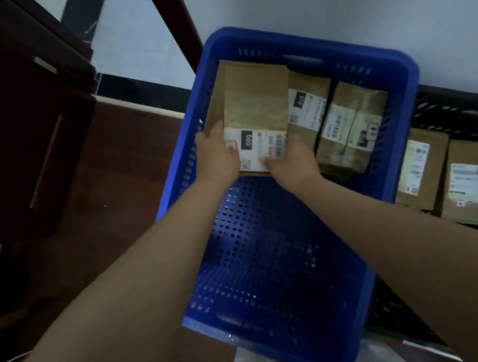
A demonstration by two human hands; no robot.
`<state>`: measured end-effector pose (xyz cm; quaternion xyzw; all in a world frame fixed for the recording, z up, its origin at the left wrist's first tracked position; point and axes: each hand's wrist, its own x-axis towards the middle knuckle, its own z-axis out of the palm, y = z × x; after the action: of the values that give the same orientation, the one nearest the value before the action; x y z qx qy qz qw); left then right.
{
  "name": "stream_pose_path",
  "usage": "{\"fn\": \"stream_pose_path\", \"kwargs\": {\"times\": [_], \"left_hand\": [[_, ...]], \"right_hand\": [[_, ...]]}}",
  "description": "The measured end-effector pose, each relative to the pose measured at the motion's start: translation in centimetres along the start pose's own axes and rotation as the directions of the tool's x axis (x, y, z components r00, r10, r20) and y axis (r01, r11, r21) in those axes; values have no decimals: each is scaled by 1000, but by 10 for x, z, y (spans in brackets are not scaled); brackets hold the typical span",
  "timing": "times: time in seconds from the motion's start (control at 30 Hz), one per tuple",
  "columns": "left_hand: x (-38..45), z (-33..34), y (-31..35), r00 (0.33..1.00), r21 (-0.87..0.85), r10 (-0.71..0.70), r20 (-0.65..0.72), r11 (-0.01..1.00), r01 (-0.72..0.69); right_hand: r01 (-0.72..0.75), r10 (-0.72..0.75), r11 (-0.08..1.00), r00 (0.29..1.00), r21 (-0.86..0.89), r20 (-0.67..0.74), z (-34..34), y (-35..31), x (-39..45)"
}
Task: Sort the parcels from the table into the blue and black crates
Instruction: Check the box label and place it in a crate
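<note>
A brown cardboard parcel (255,98) with a white label marked 060 is over the far left part of the blue crate (399,79). My left hand (217,156) grips its near left edge and my right hand (292,160) grips its near right corner, thumb on the label. Two more brown parcels (350,126) with labels marked 010 lie inside the blue crate to the right of it. The black crate (456,114) stands to the right of the blue one and holds two labelled brown parcels (470,184).
A dark wooden cabinet (16,122) with a drawer stands at the left. A dark red table leg (177,18) slants down behind the blue crate. The floor is dark brown and the wall behind is pale.
</note>
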<state>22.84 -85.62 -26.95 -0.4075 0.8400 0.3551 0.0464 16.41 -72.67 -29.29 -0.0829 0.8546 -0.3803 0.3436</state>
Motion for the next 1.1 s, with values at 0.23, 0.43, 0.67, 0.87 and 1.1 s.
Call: {"fn": "stream_pose_path", "kwargs": {"times": [0.23,0.43,0.67,0.87,1.1], "left_hand": [[57,-7,-1,997,226,4,80,974,-22],[48,3,-8,977,398,95,192,902,-166],[46,10,-9,927,484,-5,374,854,-191],[29,-3,7,940,396,148,306,878,-267],[-19,-22,43,843,442,402,357,722,-532]], "right_hand": [[46,-48,998,996,37,77,25,-18,54],[98,-105,994,975,47,197,31,-34,71],[140,-123,989,959,-49,255,3,-23,64],[205,-157,930,972,-305,174,-29,-14,31],[275,-282,722,955,-635,93,-76,-20,-39]]}}
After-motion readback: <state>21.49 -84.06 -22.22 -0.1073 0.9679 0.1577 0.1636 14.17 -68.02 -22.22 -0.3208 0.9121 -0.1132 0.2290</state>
